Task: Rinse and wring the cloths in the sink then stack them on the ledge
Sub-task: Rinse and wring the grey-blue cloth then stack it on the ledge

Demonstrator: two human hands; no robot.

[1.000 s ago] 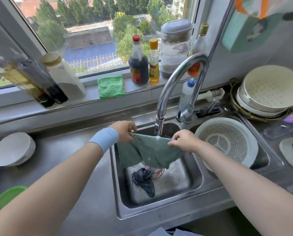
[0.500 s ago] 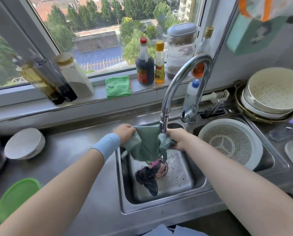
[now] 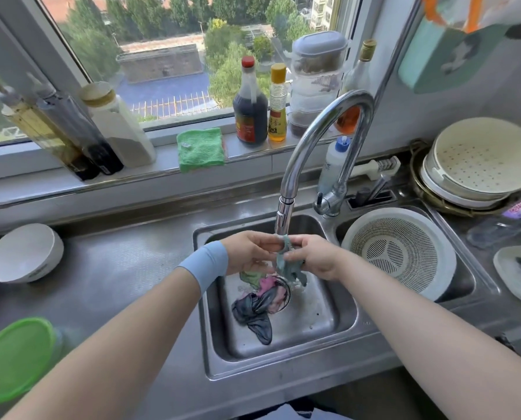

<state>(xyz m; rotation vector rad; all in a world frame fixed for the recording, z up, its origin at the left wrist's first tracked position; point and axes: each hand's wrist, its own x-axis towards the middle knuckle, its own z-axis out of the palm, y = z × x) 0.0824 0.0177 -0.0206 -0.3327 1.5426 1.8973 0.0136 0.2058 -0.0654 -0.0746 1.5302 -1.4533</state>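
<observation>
Holding both forearms stretched inward from seven and five o'clock, hands nearly meeting just above centre. Pinching a bunched teal cloth (image 3: pixel 285 263) between left hand (image 3: pixel 248 253) at its nine o'clock and right hand (image 3: pixel 318 257) at its three, fingers curled.

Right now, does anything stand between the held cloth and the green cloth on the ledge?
Nothing visible does. The faucet spout hangs just above the held cloth, but the green cloth lies further left.

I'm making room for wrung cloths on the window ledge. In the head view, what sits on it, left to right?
Tall dark bottles, white jug, green cloth, red-capped sauce bottle, yellow-capped bottle, stacked clear containers, gold-capped bottle.
</observation>
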